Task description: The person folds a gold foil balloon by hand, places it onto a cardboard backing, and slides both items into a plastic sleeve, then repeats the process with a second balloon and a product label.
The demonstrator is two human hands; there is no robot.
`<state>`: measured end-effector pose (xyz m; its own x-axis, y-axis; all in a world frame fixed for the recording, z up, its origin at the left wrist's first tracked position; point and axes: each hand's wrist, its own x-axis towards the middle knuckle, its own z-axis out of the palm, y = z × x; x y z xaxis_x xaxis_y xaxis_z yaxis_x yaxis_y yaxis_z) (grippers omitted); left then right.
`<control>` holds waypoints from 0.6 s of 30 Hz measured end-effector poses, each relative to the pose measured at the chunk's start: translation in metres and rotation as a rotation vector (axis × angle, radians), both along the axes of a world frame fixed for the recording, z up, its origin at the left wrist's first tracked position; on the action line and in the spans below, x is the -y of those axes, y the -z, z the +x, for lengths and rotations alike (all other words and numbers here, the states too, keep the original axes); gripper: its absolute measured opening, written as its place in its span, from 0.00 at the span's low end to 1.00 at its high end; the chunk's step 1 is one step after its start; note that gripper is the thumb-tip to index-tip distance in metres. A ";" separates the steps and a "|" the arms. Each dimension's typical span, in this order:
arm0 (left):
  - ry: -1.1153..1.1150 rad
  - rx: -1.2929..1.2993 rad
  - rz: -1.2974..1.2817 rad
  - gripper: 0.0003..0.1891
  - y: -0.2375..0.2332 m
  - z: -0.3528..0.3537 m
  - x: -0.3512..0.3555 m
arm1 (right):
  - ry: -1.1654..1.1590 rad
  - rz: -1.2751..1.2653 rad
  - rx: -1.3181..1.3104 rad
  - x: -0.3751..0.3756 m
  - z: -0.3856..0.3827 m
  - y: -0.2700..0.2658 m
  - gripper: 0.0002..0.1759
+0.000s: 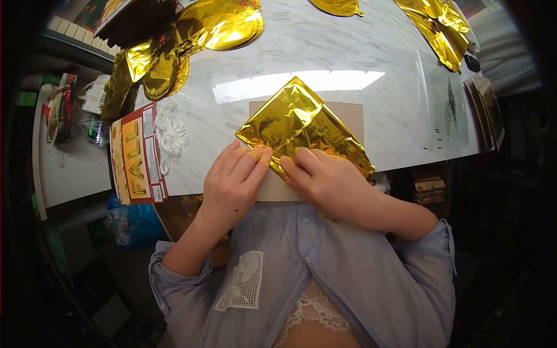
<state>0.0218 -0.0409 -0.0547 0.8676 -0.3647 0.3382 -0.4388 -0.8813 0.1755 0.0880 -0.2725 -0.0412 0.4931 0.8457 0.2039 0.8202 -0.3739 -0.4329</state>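
Note:
A flat gold foil balloon (299, 113), folded into a roughly square shape and turned corner-up, lies on a beige cardboard sheet (350, 119) at the near edge of the table. My left hand (232, 177) is closed on the balloon's lower left edge, its fingertips pressing the foil. Just to the right, my right hand (328, 180) pinches the lower part of the foil with bent fingers. The two hands are close together but apart. The foil under the fingertips is partly hidden.
Left of the cardboard lie a coiled white cord (170, 136) and a printed package insert reading FALL (136, 159). More gold foil balloons (220, 26) are piled at the back left. Another gold foil bunch (444, 40) and clear plastic bags (449, 116) lie at the right.

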 end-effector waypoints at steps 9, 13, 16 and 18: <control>-0.097 0.052 -0.114 0.15 0.008 0.003 0.015 | 0.045 0.017 -0.059 0.012 -0.010 -0.003 0.23; -0.189 0.128 -0.131 0.12 0.010 0.004 0.026 | 0.051 0.010 -0.068 0.016 -0.011 -0.008 0.22; -0.224 0.131 -0.126 0.12 0.010 0.002 0.029 | 0.035 0.024 -0.079 0.016 -0.009 -0.011 0.21; -0.231 0.121 -0.123 0.11 0.007 0.002 0.029 | 0.017 0.035 -0.075 0.014 -0.005 -0.015 0.21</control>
<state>0.0236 -0.0702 -0.0622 0.8733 -0.1118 0.4742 -0.2532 -0.9357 0.2457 0.0828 -0.2863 -0.0263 0.5226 0.8299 0.1955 0.7787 -0.3712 -0.5059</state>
